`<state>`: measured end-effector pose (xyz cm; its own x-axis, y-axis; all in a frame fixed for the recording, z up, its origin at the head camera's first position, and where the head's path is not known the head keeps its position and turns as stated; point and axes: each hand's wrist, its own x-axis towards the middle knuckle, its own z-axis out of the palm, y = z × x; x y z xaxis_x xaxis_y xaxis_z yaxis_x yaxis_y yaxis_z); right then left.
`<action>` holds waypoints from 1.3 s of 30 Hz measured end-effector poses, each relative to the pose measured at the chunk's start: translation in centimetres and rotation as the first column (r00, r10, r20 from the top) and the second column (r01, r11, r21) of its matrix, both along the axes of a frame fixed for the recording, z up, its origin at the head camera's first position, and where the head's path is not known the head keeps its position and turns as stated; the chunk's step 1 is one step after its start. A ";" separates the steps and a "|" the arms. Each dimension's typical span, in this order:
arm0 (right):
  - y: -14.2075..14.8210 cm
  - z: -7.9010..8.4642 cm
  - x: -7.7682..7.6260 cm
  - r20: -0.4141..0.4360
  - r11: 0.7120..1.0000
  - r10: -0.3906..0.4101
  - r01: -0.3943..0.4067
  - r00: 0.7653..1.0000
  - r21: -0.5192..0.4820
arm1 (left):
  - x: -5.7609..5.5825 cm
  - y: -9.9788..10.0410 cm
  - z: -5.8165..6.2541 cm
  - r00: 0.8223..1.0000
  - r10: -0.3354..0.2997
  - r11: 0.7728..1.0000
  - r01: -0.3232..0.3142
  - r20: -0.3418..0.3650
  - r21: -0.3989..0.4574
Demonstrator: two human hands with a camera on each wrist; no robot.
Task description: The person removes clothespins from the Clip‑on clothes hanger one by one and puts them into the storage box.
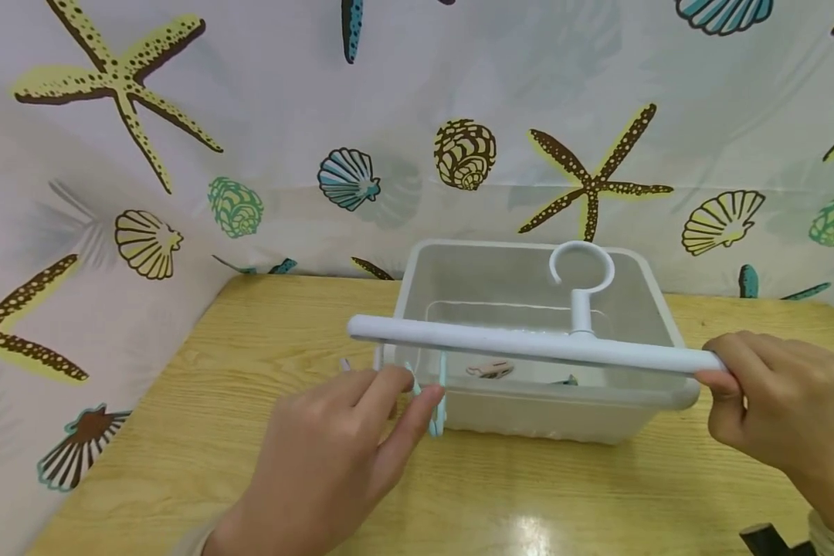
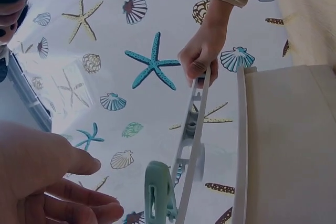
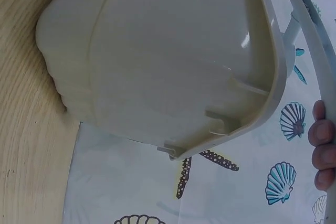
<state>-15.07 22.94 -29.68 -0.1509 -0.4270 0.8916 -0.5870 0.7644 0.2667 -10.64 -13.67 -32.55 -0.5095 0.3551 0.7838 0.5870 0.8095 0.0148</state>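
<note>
The hanger bar (image 1: pixel 514 342) crosses above the bin (image 1: pixel 549 417), leaving a way in at the back, left of the hook (image 1: pixel 581 305).

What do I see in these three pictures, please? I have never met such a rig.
There is no robot here: a person works with two bare hands. The wide picture comes from a camera on the head, looking forward and down; the other two come from cameras on the wrists, one on each. On the wooden table stands a pale plastic bin with small items inside. The right hand grips one end of a white hanger, held up off the table. The left hand holds nothing: the left wrist view shows its fingers apart from the pale green clip beside them.
</note>
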 end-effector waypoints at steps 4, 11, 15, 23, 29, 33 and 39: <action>-0.1 0.0 0.1 0.001 1.000 -0.007 0.007 1.000 0.002 | -2.0 -1.0 -5.7 0.993 0.120 0.993 -0.120 -0.012 0.018; -0.2 0.4 0.4 0.012 1.000 -0.020 0.020 1.000 0.020 | 2.1 2.0 2.9 0.985 0.168 0.985 -0.166 0.040 -0.043; 0.3 -0.2 0.2 0.004 1.000 -0.028 0.028 1.000 0.013 | 3.0 2.7 4.7 0.954 0.260 0.962 -0.243 0.146 -0.128; 0.3 -0.9 0.0 -0.034 0.999 -0.028 0.027 0.999 -0.023 | 2.7 3.3 3.9 0.834 0.350 0.929 -0.251 0.427 -0.271; -0.2 -1.5 -0.2 -0.071 0.997 -0.042 0.037 0.997 -0.064 | 2.3 3.9 3.1 0.849 0.331 0.935 -0.238 0.412 -0.262; -0.3 -1.6 -0.2 -0.072 0.997 -0.051 0.046 0.996 -0.063 | 1.8 3.7 3.2 0.824 0.360 0.927 -0.262 0.438 -0.269; -0.2 -1.6 -0.1 -0.043 0.998 -0.059 0.058 0.997 -0.028 | 1.3 3.5 3.1 0.772 0.385 0.919 -0.273 0.505 -0.284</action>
